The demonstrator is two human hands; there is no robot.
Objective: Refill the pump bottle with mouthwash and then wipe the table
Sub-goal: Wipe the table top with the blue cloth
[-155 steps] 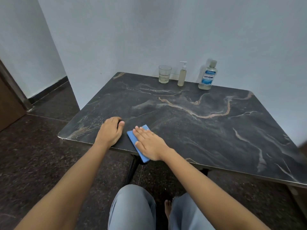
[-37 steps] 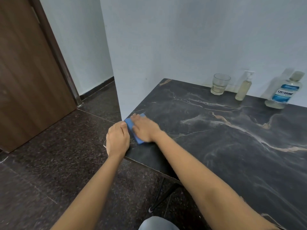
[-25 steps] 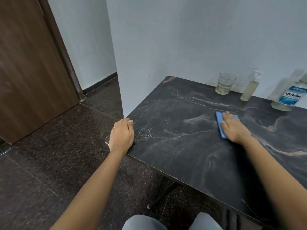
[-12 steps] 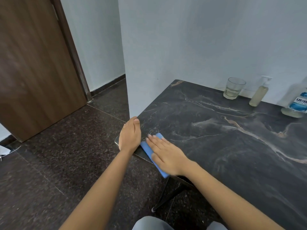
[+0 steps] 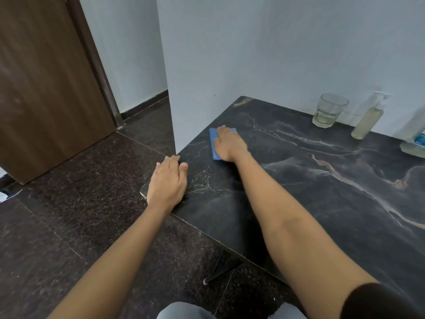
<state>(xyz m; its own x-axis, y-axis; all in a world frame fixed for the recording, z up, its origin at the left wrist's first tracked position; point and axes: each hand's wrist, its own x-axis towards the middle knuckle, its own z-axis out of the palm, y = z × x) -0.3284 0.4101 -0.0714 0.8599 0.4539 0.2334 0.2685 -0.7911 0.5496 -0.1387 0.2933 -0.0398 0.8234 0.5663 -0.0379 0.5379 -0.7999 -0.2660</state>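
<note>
My right hand (image 5: 228,143) lies flat on a blue cloth (image 5: 213,143) and presses it onto the dark marble table (image 5: 322,203) near the table's left edge, by the wall. Only the cloth's left strip shows from under the palm. My left hand (image 5: 166,183) rests flat on the table's near left corner with nothing in it. The pump bottle (image 5: 369,118), holding pale yellowish liquid, stands at the back by the wall. The mouthwash bottle (image 5: 415,143) is cut off by the right edge of the view.
A glass (image 5: 327,110) with a little liquid stands left of the pump bottle. A white wall (image 5: 253,54) runs along the table's back and left. A brown wooden door (image 5: 46,84) is at the far left, over dark speckled floor (image 5: 69,226).
My right hand has slid the blue cloth from the near left edge, beside my left hand, away from me toward the wall. The left hand has stayed on the corner.
</note>
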